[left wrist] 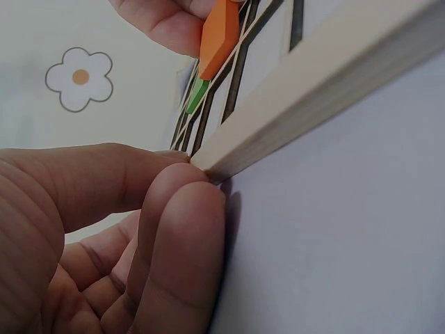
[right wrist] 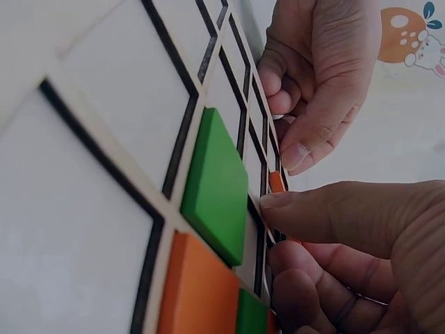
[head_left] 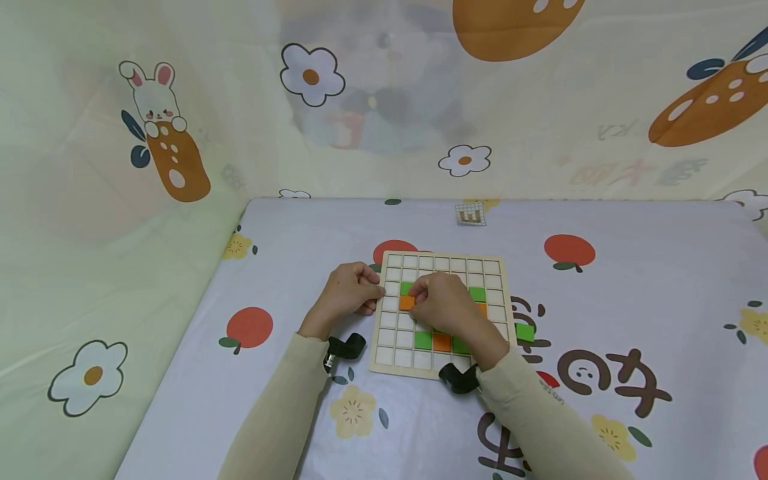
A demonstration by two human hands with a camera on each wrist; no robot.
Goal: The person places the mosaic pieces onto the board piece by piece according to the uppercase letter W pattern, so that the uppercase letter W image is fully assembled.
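A square wooden grid board lies on the patterned cloth. My left hand pinches its left edge, thumb on top and bent fingers against the side in the left wrist view. Over the middle of the board, my right hand has thumb and fingers around an orange tile in a left-side cell; its far fingertips are partly hidden. A green tile sits just above that one. Lower down, a green tile and an orange tile fill neighbouring cells. My right hand covers several central cells.
One loose green tile lies off the board's right side. Farther back is a small gridded card with a brown pattern. A printed curtain rises behind the table and along its left. Black wrist cameras sit near the board's front.
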